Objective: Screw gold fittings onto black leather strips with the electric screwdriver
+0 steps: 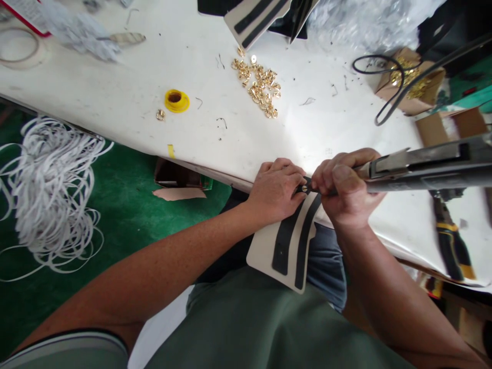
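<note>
My right hand (348,187) is wrapped round the front end of a long grey power screwdriver (426,166) with a lever along its body. Its tip points left at a small gold slotted screw (305,188) in a black strap end. My left hand (277,189) grips that strap end at the table's front edge, fingers on top. From there a beige panel (265,251) with two black strips hangs over my lap. Whether the screwdriver's bit touches the screw is hidden by my fingers.
Loose gold fittings (261,84) lie in a heap on the white table (146,97). Nearby are a yellow tape roll (177,101), more striped panels (257,20), black-and-yellow pliers (453,241), a cable (400,89) and a carton of gold parts (407,77). White strips (56,189) are piled at left.
</note>
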`<state>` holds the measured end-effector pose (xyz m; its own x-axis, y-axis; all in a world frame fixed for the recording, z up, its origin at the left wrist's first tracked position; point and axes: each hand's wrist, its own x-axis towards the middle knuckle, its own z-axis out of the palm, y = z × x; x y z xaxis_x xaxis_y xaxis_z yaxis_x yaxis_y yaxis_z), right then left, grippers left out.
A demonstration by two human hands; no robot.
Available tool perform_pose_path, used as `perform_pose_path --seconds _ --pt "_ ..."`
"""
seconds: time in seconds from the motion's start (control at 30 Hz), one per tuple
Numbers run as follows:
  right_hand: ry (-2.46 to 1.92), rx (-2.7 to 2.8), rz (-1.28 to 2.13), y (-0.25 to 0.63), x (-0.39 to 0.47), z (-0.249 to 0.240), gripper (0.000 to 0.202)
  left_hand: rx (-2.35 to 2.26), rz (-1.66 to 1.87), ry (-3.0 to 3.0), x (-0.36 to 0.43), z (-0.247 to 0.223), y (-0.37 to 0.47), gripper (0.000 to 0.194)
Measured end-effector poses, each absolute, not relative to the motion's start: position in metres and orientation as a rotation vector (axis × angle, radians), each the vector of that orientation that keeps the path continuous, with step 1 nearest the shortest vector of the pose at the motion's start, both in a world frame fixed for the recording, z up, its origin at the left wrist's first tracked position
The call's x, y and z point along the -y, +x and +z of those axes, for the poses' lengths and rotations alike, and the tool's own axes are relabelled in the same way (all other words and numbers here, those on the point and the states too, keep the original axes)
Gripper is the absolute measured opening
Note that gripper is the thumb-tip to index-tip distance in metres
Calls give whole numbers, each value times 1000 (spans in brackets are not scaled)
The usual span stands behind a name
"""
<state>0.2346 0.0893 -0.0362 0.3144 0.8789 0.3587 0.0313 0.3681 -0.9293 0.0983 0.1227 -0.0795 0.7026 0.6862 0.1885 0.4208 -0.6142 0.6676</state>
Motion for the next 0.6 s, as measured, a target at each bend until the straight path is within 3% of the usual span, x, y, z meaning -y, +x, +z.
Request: perform_pose_path --seconds 0.43,0.6 --pt "-1285 1193 527 239 -81 -41 39 -880 533 2355 -120 -77 98 15" --pt "-1394 1235 440 243 -81 -48 31 -873 543 2344 -120 -79 99 14"
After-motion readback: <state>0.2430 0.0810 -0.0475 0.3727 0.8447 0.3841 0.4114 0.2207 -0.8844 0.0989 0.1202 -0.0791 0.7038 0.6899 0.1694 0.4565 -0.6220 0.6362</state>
